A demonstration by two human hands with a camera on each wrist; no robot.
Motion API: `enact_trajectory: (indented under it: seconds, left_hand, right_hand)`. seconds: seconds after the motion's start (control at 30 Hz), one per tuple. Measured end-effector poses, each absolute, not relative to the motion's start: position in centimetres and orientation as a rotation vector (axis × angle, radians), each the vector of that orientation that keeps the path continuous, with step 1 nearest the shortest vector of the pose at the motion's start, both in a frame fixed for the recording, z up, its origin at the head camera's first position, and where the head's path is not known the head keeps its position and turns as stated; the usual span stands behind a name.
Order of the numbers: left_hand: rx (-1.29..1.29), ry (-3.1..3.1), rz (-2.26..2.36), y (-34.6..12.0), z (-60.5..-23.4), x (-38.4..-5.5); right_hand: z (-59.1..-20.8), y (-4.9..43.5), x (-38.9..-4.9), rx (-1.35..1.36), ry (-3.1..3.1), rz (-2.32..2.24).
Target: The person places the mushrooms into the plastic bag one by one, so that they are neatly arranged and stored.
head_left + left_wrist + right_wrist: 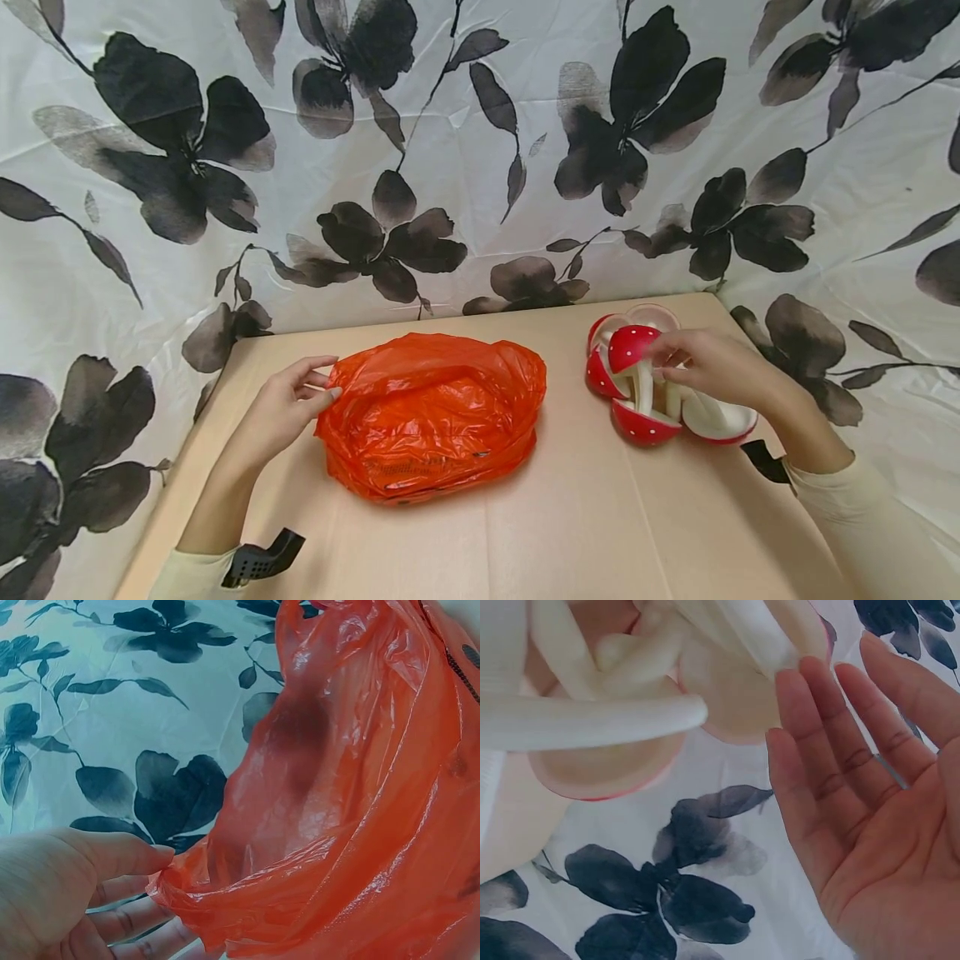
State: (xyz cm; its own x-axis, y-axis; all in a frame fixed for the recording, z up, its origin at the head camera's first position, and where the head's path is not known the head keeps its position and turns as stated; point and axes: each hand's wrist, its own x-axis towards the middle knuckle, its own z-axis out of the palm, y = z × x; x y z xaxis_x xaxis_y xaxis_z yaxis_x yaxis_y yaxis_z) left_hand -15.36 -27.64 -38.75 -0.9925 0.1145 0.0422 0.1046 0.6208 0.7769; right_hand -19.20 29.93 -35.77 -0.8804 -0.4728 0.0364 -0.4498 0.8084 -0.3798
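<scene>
An orange-red plastic bag (435,442) lies on the table with its mouth partly spread. My left hand (281,408) pinches the bag's left rim between thumb and fingers; the left wrist view shows the thumb on the film edge. At the right lies a cluster of toy mushrooms (647,425) with white-dotted red caps and pale stems. Above them is my right hand (716,362). In the right wrist view its fingers (802,712) are extended, thumb apart, with the tips close to a pale stem (761,634); whether they touch it I cannot tell.
Both hands work over a light wooden table (570,517). A white cloth (517,167) with dark flowers hangs behind and beside it. Black straps (262,560) are on both wrists. The bag's inside is only partly visible.
</scene>
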Motion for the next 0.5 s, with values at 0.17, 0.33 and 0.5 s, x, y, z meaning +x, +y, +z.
enact_trajectory:
  seconds: [0.17, 0.33, 0.5]
  left_hand:
    - [0.181, 2.807, 1.344, -27.6, -38.7, -15.3]
    - [0.162, 2.801, 1.335, -27.6, -38.7, -15.4]
    - [0.156, 2.794, 1.331, -27.5, -38.7, -15.4]
  right_hand:
    - [-36.9, 30.2, -19.0, -0.660, 2.935, -0.595]
    - [-38.2, 29.9, -18.9, -0.538, 2.934, -0.611]
    - [-39.3, 29.5, -18.9, -0.442, 2.932, -0.678]
